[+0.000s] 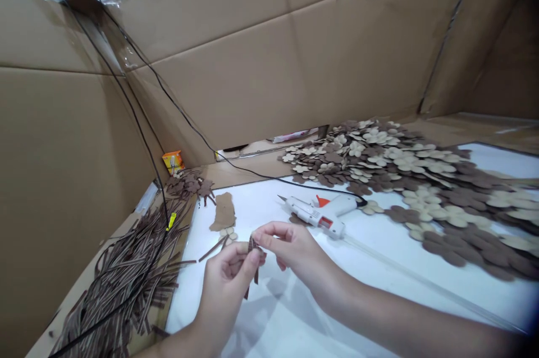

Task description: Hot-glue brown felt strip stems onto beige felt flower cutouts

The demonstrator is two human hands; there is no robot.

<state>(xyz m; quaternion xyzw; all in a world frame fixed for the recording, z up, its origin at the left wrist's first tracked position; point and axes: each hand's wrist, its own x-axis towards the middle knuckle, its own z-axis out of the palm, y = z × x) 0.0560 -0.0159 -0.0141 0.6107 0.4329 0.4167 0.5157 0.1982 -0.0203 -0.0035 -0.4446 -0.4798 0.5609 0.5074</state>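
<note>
Brown strips (253,247) clamped between left hand (225,285) and right hand (290,248), pinched together to stay bunched; glue gun (322,215) lies just beyond.

Narrow brown striped strips (253,247), bunched together; nearly upright

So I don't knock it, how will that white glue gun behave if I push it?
The white plastic hot glue gun looks light for its size, so it would probably slide easily. Lying on the white work surface, it seems unlikely to tip far. Its black power cord may tug it back.
</note>
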